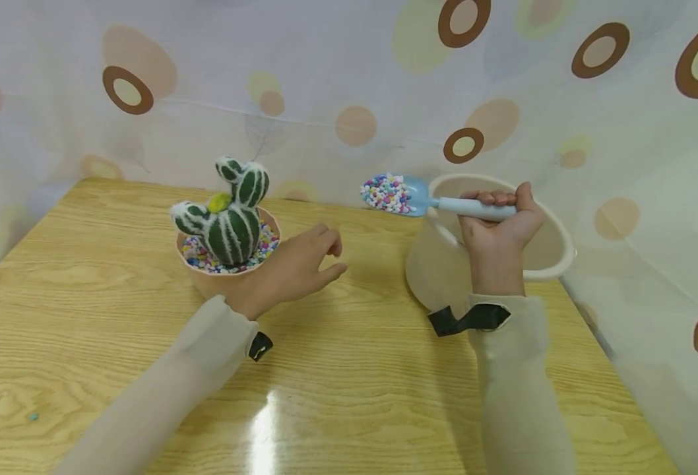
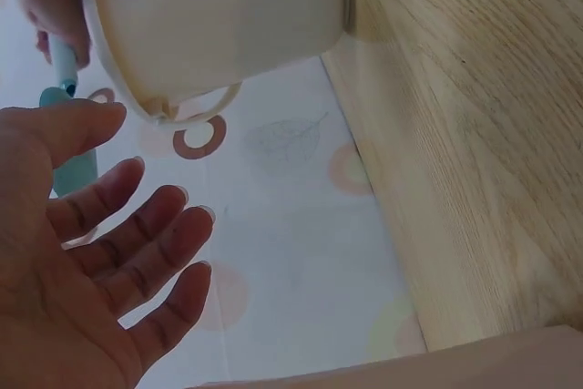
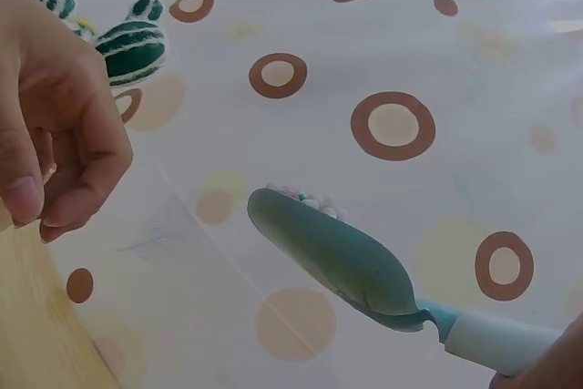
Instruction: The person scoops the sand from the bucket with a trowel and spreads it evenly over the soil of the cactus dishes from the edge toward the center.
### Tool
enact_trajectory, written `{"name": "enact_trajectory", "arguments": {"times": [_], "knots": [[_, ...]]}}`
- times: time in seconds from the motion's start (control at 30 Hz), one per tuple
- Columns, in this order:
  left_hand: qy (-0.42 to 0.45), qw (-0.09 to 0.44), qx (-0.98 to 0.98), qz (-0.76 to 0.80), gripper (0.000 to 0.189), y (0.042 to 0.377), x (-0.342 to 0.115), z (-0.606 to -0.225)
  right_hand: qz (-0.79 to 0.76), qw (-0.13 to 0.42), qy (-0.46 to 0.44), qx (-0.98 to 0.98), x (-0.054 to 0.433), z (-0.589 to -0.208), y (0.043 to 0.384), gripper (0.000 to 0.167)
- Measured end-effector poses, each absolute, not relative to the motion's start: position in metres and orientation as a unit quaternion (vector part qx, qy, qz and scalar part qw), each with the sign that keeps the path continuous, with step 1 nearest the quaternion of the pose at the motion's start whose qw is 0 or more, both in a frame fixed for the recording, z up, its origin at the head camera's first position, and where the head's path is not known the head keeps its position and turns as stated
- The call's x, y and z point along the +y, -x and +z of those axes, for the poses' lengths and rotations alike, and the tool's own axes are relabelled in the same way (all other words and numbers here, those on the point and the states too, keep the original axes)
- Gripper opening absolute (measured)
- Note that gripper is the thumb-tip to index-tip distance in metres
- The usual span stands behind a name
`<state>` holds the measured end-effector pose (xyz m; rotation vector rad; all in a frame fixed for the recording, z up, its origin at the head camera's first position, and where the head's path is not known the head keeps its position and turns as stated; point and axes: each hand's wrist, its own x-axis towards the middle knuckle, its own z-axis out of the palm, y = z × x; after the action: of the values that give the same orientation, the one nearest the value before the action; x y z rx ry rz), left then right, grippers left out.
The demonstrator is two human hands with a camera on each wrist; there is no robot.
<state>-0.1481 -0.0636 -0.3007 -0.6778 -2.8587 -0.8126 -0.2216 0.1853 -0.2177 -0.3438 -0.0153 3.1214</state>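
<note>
My right hand (image 1: pixel 500 227) grips the white handle of a small blue trowel (image 1: pixel 417 196), fingers wrapped round it. Colourful pebbles (image 1: pixel 386 192) are heaped in its scoop, which points left, past the rim of a cream bucket (image 1: pixel 444 264). In the right wrist view the underside of the scoop (image 3: pixel 337 257) shows, a few pebbles peeking over its edge. My left hand (image 1: pixel 301 264) holds nothing; its fingers are loosely bent in front of a pink pot (image 1: pixel 206 280). A green and white toy cactus (image 1: pixel 230 237) stands in that pot among mixed coloured pebbles.
Both pot and bucket stand on a wooden table (image 1: pixel 337 369). Behind and to the right hangs a pale patterned cloth (image 1: pixel 325 72). A tiny green bit (image 1: pixel 33 417) lies at the table's near left. The bucket's inside is mostly hidden by my right hand.
</note>
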Motion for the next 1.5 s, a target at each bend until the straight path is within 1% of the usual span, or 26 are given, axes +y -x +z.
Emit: {"name": "enact_trajectory", "arguments": {"times": [0.17,0.33,0.43,0.6,0.93,1.07,1.2,1.33,1.4,1.5], "knots": [[0.232,0.042,-0.945,-0.226,0.02,0.137,-0.073,-0.3,0.993,-0.004,0.114,-0.012,0.18,-0.22,0.221,0.056],[0.236,-0.016,-0.954,-0.187,0.025,0.123,-0.083,-0.297,0.993,-0.008,0.111,-0.022,0.176,-0.223,0.22,0.056],[0.245,-0.034,-0.953,-0.173,0.027,0.113,-0.087,-0.296,0.994,-0.007,0.106,-0.026,0.174,-0.225,0.22,0.056],[0.258,-0.025,-0.949,-0.178,0.027,0.098,-0.096,-0.298,0.994,-0.012,0.1,-0.033,0.17,-0.226,0.219,0.055],[0.247,0.03,-0.941,-0.231,0.032,0.075,-0.117,-0.308,0.995,-0.024,0.09,-0.038,0.16,-0.222,0.217,0.053],[0.234,0.034,-0.937,-0.257,0.028,0.068,-0.128,-0.311,0.995,-0.03,0.088,-0.039,0.156,-0.221,0.217,0.053],[0.198,0.008,-0.935,-0.294,0.031,0.062,-0.141,-0.312,0.994,-0.039,0.09,-0.045,0.151,-0.22,0.217,0.053],[0.146,-0.009,-0.936,-0.32,0.046,0.056,-0.159,-0.309,0.995,-0.043,0.073,-0.058,0.145,-0.218,0.216,0.052],[0.127,0.0,-0.938,-0.323,0.045,0.054,-0.168,-0.308,0.995,-0.043,0.066,-0.063,0.142,-0.218,0.216,0.052],[0.104,0.031,-0.943,-0.315,0.042,0.05,-0.18,-0.308,0.994,-0.043,0.068,-0.073,0.139,-0.218,0.216,0.053]]}}
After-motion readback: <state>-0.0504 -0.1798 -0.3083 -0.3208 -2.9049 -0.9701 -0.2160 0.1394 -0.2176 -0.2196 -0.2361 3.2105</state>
